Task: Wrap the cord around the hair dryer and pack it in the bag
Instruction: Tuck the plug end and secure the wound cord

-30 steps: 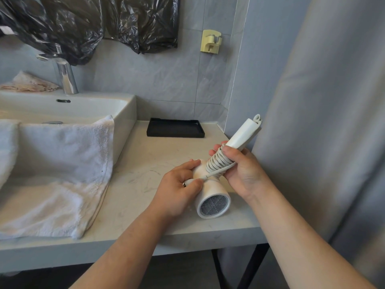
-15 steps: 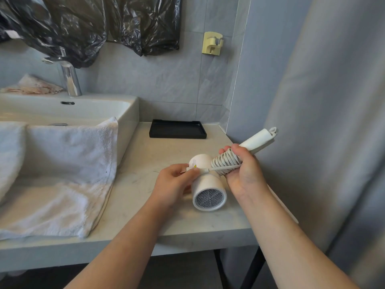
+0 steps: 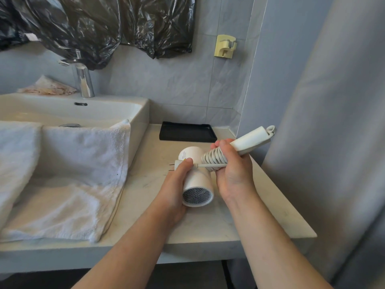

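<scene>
A white hair dryer (image 3: 198, 184) is held just above the marble counter (image 3: 239, 222), its mesh intake facing me. Its white cord (image 3: 213, 159) is coiled many times round the handle (image 3: 252, 140), which points up to the right. My right hand (image 3: 233, 174) grips the handle over the coils. My left hand (image 3: 177, 184) cups the barrel and pinches the plug (image 3: 177, 164) at the cord's end, its prongs pointing left. A short straight run of cord spans between plug and coils. No bag for packing is recognisable.
A white towel (image 3: 68, 174) drapes over the sink (image 3: 137, 113) at the left. A black tray (image 3: 187, 132) sits at the back of the counter. Black plastic (image 3: 93, 24) hangs on the wall above a chrome tap (image 3: 84, 82). A grey curtain (image 3: 333, 122) hangs at the right.
The handle has tipped lower to the right. My left hand has pulled the plug end out to the left, so the prongs now show beside the barrel.
</scene>
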Action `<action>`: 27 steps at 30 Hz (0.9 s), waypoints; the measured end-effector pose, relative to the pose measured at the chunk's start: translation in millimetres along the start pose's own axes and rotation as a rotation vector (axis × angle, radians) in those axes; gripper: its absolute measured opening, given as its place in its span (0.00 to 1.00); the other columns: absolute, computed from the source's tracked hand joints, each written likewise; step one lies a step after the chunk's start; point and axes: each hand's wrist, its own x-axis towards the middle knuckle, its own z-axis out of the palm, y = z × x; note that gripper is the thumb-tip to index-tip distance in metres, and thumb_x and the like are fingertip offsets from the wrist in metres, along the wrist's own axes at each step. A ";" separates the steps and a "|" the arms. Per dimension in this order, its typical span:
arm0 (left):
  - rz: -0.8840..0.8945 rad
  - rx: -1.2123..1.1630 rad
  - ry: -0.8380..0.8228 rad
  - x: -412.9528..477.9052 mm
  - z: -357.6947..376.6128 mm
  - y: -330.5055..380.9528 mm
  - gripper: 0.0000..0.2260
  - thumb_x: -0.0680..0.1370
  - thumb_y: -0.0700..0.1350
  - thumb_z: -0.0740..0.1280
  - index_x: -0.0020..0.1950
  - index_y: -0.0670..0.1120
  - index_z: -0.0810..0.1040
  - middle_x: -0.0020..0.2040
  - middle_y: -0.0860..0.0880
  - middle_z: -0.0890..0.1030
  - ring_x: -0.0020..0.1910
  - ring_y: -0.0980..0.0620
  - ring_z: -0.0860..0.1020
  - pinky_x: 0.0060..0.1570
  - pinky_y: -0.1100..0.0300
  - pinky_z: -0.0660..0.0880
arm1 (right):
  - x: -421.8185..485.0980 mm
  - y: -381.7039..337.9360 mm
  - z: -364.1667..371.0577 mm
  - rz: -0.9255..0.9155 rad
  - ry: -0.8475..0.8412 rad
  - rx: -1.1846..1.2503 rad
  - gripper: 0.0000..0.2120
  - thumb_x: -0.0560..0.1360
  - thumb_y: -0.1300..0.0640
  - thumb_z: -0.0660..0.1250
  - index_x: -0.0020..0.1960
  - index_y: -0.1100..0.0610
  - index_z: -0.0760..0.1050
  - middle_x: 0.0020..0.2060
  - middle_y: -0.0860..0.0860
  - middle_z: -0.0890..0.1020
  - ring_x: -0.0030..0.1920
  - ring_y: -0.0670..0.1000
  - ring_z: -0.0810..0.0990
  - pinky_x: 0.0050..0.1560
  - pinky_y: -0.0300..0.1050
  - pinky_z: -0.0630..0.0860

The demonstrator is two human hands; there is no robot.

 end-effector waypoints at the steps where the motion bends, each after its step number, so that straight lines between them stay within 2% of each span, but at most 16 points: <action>1: 0.045 0.035 0.034 1.2 0.6 -1.7 0.26 0.71 0.57 0.70 0.61 0.40 0.80 0.50 0.36 0.83 0.44 0.43 0.82 0.45 0.52 0.78 | -0.3 0.3 2.9 -0.006 0.051 -0.011 0.11 0.66 0.63 0.70 0.47 0.60 0.72 0.34 0.53 0.79 0.38 0.51 0.79 0.44 0.49 0.76; 5: 0.216 0.142 0.131 1.0 -0.7 -6.5 0.26 0.69 0.56 0.70 0.59 0.39 0.79 0.50 0.38 0.85 0.47 0.40 0.83 0.47 0.48 0.79 | -2.5 0.3 13.2 0.021 0.247 -0.008 0.09 0.69 0.61 0.71 0.47 0.60 0.74 0.35 0.54 0.80 0.36 0.50 0.79 0.45 0.49 0.76; 8: 0.299 0.188 0.156 -1.6 -1.0 -5.8 0.20 0.71 0.53 0.68 0.58 0.42 0.79 0.47 0.43 0.86 0.44 0.46 0.84 0.41 0.55 0.79 | -4.3 -1.6 17.4 0.090 0.287 -0.009 0.07 0.71 0.61 0.70 0.47 0.59 0.75 0.37 0.55 0.78 0.36 0.51 0.77 0.47 0.50 0.75; 11: 0.307 0.168 0.143 -1.4 -1.4 -5.4 0.22 0.70 0.54 0.69 0.59 0.43 0.78 0.48 0.43 0.85 0.43 0.48 0.84 0.39 0.56 0.78 | -10.4 -11.9 16.1 0.172 0.190 -0.066 0.09 0.71 0.58 0.73 0.48 0.57 0.75 0.39 0.52 0.78 0.39 0.50 0.78 0.50 0.50 0.75; 14: 0.312 0.173 0.139 -0.7 -3.6 -5.4 0.24 0.69 0.55 0.70 0.61 0.45 0.77 0.51 0.42 0.84 0.44 0.47 0.84 0.39 0.56 0.79 | -25.4 -33.0 -3.2 0.208 0.083 -0.228 0.10 0.74 0.50 0.69 0.52 0.54 0.76 0.48 0.51 0.82 0.52 0.52 0.82 0.58 0.51 0.76; 16: 0.306 0.184 0.127 0.5 -4.6 -6.2 0.24 0.68 0.56 0.71 0.61 0.47 0.78 0.52 0.42 0.84 0.47 0.44 0.84 0.42 0.51 0.80 | -40.7 -53.1 -26.7 0.013 0.143 -0.535 0.10 0.75 0.47 0.67 0.51 0.52 0.75 0.49 0.51 0.81 0.53 0.54 0.81 0.56 0.47 0.75; 18: 0.312 0.193 0.130 0.8 -4.5 -6.1 0.24 0.68 0.56 0.71 0.61 0.49 0.78 0.52 0.44 0.84 0.49 0.42 0.84 0.43 0.50 0.80 | -52.9 -78.7 -48.0 -0.450 0.213 -1.057 0.14 0.70 0.49 0.68 0.52 0.54 0.74 0.48 0.51 0.79 0.50 0.53 0.79 0.53 0.37 0.72; 19: 0.319 0.202 0.134 0.4 -4.1 -6.1 0.24 0.67 0.56 0.71 0.61 0.50 0.78 0.52 0.44 0.84 0.49 0.42 0.84 0.43 0.51 0.80 | -53.5 -91.3 -54.1 -0.697 0.161 -1.314 0.16 0.68 0.51 0.69 0.54 0.56 0.74 0.48 0.52 0.79 0.50 0.52 0.77 0.52 0.35 0.70; 20: 0.325 0.222 0.134 -0.1 -3.7 -6.1 0.23 0.68 0.56 0.71 0.61 0.51 0.78 0.52 0.45 0.85 0.50 0.43 0.83 0.43 0.51 0.80 | -51.1 -102.9 -54.1 -0.865 0.041 -1.529 0.20 0.67 0.52 0.71 0.56 0.58 0.74 0.49 0.53 0.78 0.51 0.52 0.75 0.54 0.38 0.69; 21: 0.335 0.249 0.127 -0.8 -2.9 -5.7 0.23 0.68 0.55 0.71 0.61 0.52 0.78 0.52 0.46 0.85 0.50 0.43 0.83 0.44 0.52 0.80 | -46.4 -112.2 -49.6 -0.911 -0.122 -1.717 0.25 0.66 0.49 0.73 0.59 0.58 0.74 0.53 0.53 0.78 0.54 0.53 0.74 0.58 0.42 0.68; 22: 0.348 0.280 0.113 -2.6 -2.1 -5.3 0.22 0.69 0.54 0.71 0.61 0.52 0.78 0.52 0.47 0.85 0.50 0.44 0.83 0.44 0.52 0.80 | -41.0 -118.7 -41.5 -0.836 -0.287 -1.907 0.30 0.65 0.45 0.74 0.63 0.56 0.72 0.57 0.52 0.77 0.58 0.53 0.73 0.61 0.46 0.66; 24: 0.374 0.337 0.065 -7.2 -0.2 -5.3 0.22 0.69 0.53 0.71 0.62 0.54 0.78 0.52 0.47 0.85 0.50 0.44 0.83 0.46 0.52 0.81 | -29.3 -118.7 -26.2 -0.553 -0.539 -2.219 0.37 0.63 0.37 0.73 0.67 0.51 0.67 0.61 0.49 0.74 0.62 0.53 0.72 0.64 0.48 0.66; 25: 0.384 0.354 0.042 -9.6 0.1 -5.2 0.23 0.68 0.53 0.71 0.63 0.55 0.78 0.53 0.47 0.85 0.51 0.44 0.83 0.47 0.50 0.81 | -23.8 -114.3 -21.7 -0.460 -0.617 -2.296 0.35 0.62 0.36 0.72 0.64 0.50 0.68 0.59 0.48 0.75 0.60 0.53 0.74 0.61 0.48 0.69; 27: 0.406 0.373 0.001 -14.2 0.9 -3.7 0.26 0.67 0.54 0.72 0.66 0.56 0.76 0.53 0.47 0.85 0.52 0.42 0.82 0.49 0.46 0.81 | -16.0 -105.7 -16.2 -0.282 -0.687 -2.339 0.25 0.61 0.36 0.71 0.51 0.48 0.71 0.47 0.46 0.78 0.49 0.53 0.78 0.48 0.47 0.75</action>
